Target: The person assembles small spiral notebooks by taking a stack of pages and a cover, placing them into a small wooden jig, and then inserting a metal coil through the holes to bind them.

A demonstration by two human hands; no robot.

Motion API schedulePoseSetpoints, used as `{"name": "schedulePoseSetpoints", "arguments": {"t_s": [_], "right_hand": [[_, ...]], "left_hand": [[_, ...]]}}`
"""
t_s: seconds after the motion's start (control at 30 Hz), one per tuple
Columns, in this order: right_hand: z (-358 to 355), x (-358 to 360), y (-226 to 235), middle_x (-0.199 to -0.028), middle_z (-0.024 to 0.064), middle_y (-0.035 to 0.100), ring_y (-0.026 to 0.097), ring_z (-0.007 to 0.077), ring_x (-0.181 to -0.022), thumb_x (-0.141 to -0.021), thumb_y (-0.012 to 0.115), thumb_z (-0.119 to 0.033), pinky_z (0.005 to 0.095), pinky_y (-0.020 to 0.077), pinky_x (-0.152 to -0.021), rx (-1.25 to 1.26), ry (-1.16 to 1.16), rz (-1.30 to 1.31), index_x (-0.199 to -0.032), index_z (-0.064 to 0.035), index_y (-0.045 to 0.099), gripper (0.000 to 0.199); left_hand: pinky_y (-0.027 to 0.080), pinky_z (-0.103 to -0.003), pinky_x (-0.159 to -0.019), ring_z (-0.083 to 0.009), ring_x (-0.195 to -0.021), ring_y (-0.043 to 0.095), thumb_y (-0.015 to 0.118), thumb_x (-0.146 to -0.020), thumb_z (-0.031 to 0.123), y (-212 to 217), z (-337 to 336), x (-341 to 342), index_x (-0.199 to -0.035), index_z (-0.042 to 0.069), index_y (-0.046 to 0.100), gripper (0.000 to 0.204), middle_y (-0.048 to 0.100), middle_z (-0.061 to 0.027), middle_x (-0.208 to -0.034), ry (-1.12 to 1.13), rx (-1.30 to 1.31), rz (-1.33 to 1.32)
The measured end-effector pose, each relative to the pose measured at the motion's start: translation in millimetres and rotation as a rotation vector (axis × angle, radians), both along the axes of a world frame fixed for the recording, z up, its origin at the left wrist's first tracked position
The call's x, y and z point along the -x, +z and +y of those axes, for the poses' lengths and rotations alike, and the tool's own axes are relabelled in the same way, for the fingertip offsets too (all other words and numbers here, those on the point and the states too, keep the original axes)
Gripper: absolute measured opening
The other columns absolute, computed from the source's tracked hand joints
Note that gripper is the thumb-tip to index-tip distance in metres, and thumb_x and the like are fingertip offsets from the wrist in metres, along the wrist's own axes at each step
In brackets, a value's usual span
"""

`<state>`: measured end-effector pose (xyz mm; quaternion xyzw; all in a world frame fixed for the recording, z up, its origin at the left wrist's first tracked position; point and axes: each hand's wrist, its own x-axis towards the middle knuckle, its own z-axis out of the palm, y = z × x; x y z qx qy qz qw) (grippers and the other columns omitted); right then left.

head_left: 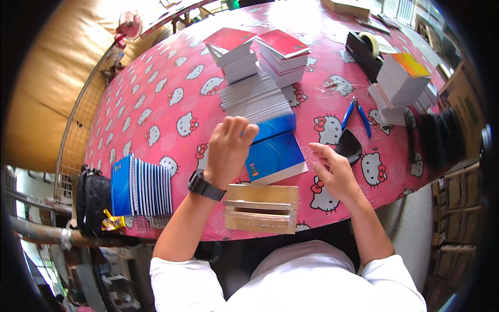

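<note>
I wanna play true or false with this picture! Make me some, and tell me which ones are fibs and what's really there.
1. A watch is on the arm just below the left hand. True.
2. The pliers have blue handles. True.
3. The right hand is holding the pliers. False: the pliers lie on the tablecloth, apart from that hand.
4. The tablecloth is plain green. False: it is pink with white cat faces.
5. A black bag is left of the blue notebooks. True.
6. The red notebooks are closer to the person than the wooden thing. False: the wooden thing is closer.
</note>
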<state>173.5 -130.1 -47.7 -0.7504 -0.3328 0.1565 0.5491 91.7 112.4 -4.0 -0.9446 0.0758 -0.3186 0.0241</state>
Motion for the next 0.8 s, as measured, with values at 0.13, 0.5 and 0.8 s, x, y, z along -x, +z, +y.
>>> {"name": "schedulePoseSetpoints", "arguments": {"t_s": [0.13,0.5,0.8], "right_hand": [[7.9,-10.1,-7.1,-0.134,0.0133,0.048,0.046,0.0198,-0.124,-0.091,0.058,-0.008,0.0327,0.0384,-0.103,-0.134,0.138,0.373,-0.14,-0.0023,0.037,0.053],[18.4,-11.9,-27.4,-0.125,0.008,0.054,0.051,0.0146,-0.115,-0.088,0.055,-0.001,0.029,0.0412,-0.098,-0.299,0.06,0.415,-0.13,-0.002,0.047,0.042],[16.2,-11.2,-25.0,-0.12,0.0076,0.056,0.053,0.0139,-0.11,-0.089,0.055,-0.001,0.0282,0.0433,-0.096,-0.275,0.062,0.401,-0.127,-0.0008,0.05,0.038]], "left_hand": [[0.053,-0.035,-0.068,-0.0247,-0.081,0.061,0.069,-0.07,0.003,-4.5,0.5,3.3,-0.084,0.008,0.064,0.016,0.061,-0.0077,-0.091,0.043,0.008,0.125],[0.049,-0.041,-0.093,-0.0327,-0.115,0.052,0.08,-0.067,0.032,-5.2,-35.4,-15.1,-0.124,0.005,0.057,0.068,0.053,-0.0152,-0.129,-0.015,0.17,0.721],[0.05,-0.039,-0.092,-0.0321,-0.107,0.06,0.079,-0.066,0.024,-5.9,-24.1,-16.5,-0.111,0.005,0.066,0.05,0.061,-0.0144,-0.12,-0.066,0.316,0.692]]}}
